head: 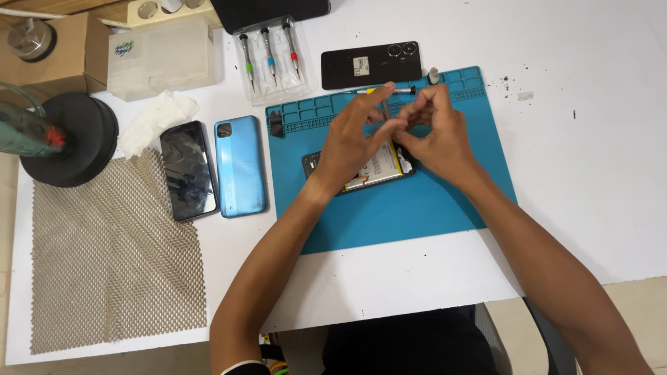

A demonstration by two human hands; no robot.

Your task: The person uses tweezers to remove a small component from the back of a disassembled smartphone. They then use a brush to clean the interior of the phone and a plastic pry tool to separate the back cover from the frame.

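Blue mat (417,208): 1 opened phone (379,167), black back cover (372,66) already off, internals exposed; reassembly pending. Left hand (351,142) and right hand (438,135) pinch something small, unidentifiable.

Head camera looks steeply down, close over the white table (590,173).

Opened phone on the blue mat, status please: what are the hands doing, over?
Both hands, left and right, pinch something small over opened phone. Phone lies on blue mat. Screwdriver just behind.
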